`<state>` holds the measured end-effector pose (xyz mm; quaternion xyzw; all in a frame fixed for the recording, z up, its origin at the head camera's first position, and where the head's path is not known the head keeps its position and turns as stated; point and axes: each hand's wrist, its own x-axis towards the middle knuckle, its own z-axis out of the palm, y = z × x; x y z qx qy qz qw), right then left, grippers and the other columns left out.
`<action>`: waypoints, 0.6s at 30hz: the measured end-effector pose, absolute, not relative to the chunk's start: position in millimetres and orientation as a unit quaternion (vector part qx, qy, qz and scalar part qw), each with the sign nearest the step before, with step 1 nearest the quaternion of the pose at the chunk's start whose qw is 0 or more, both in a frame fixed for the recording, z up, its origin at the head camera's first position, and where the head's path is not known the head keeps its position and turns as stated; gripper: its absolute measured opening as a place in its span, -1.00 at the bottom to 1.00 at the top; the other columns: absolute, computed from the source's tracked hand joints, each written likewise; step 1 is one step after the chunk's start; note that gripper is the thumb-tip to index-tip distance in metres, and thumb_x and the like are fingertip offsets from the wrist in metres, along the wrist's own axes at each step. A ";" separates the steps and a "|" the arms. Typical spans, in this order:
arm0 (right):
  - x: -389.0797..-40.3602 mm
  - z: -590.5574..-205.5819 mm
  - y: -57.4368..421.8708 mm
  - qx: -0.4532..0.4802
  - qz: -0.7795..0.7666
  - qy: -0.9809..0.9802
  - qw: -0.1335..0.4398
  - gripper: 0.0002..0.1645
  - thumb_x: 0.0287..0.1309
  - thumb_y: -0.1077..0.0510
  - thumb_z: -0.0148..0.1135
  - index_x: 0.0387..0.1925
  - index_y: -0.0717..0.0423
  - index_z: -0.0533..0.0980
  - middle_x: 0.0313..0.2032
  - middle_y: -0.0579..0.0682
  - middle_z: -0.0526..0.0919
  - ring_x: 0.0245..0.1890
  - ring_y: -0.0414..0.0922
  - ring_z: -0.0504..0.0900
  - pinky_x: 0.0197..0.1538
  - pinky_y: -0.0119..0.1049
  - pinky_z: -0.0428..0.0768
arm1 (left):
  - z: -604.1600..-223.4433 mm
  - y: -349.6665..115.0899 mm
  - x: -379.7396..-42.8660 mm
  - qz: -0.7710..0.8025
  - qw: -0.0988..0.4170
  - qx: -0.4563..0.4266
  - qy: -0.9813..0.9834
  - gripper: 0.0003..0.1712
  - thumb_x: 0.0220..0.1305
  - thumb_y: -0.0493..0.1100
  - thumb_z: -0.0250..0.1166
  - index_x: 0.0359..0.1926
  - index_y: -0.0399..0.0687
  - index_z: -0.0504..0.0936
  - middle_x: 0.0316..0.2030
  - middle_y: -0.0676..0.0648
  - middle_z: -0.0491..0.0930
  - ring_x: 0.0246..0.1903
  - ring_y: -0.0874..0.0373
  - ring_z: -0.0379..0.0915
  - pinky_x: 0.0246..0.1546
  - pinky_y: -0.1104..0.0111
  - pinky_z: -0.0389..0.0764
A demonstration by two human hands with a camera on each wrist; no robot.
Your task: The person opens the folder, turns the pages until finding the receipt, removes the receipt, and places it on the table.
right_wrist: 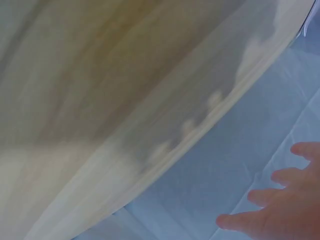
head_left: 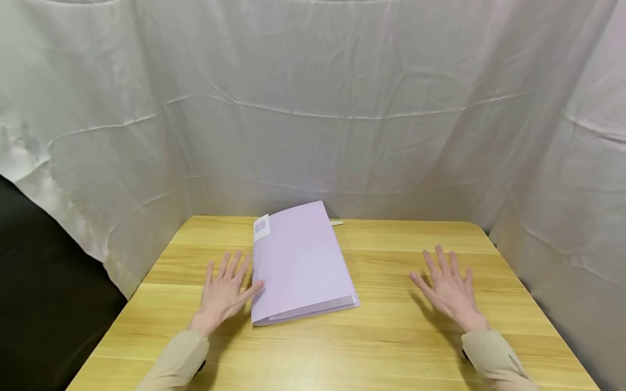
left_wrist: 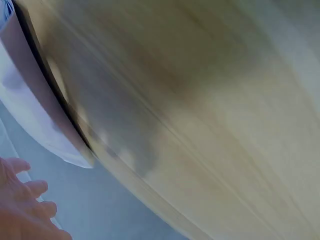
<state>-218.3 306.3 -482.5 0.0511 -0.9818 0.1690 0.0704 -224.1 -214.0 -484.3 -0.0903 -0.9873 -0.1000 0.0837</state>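
A pale purple folder (head_left: pixel 303 260) lies closed on the wooden table, left of centre, with a white label (head_left: pixel 261 227) at its upper left corner. White sheets show along its near edge. My left hand (head_left: pixel 222 296) is spread flat in the air beside the folder's left edge, its thumb overlapping that edge in the head view; whether it touches cannot be told. In the left wrist view the folder (left_wrist: pixel 40 110) appears at the upper left, apart from the fingers. My right hand (head_left: pixel 452 296) hovers over the right side of the table, fingers spread, holding nothing.
A small pale strip (head_left: pixel 336 222) sticks out past the folder's far right edge. The wooden table (head_left: pixel 381 347) has rounded far corners. Grey-white cloth (head_left: pixel 342 108) hangs behind and on both sides, and a black surface (head_left: pixel 39 293) lies at the left.
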 end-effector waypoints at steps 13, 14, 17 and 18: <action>-216.4 -473.3 301.3 0.053 0.238 -0.969 0.029 0.00 0.46 -0.40 -0.17 0.61 0.08 -0.15 0.61 0.25 -0.38 0.56 0.43 -0.36 0.33 0.65 -0.26 | -483.9 -180.1 -208.4 -0.143 0.038 -0.144 -0.978 0.17 0.14 0.56 0.18 0.57 0.01 0.13 0.59 -0.28 -0.05 0.58 -0.32 -0.20 0.45 -0.43 -0.13; -216.5 -473.1 301.3 0.052 0.242 -0.968 0.028 -0.01 0.46 -0.39 -0.18 0.61 0.09 -0.15 0.60 0.26 -0.37 0.55 0.44 -0.34 0.33 0.66 -0.25 | -484.3 -178.4 -208.0 -0.145 0.034 -0.151 -0.977 0.20 0.11 0.57 0.20 0.57 -0.03 0.14 0.58 -0.31 -0.04 0.58 -0.33 -0.19 0.44 -0.44 -0.09; -215.7 -473.1 301.3 0.053 0.252 -0.966 0.026 -0.02 0.47 -0.37 -0.17 0.61 0.10 -0.15 0.60 0.28 -0.36 0.55 0.45 -0.32 0.32 0.66 -0.23 | -485.6 -175.9 -207.4 -0.155 0.026 -0.175 -0.972 0.29 0.03 0.57 0.27 0.55 -0.13 0.14 0.56 -0.39 -0.01 0.55 -0.38 -0.13 0.39 -0.46 0.04; -215.4 -473.2 301.3 0.053 0.255 -0.965 0.026 -0.02 0.47 -0.36 -0.17 0.61 0.11 -0.14 0.60 0.29 -0.36 0.55 0.45 -0.31 0.33 0.66 -0.22 | -486.2 -175.4 -207.7 -0.160 0.024 -0.182 -0.970 0.31 0.00 0.57 0.29 0.55 -0.16 0.15 0.55 -0.41 0.00 0.55 -0.39 -0.12 0.38 -0.46 0.07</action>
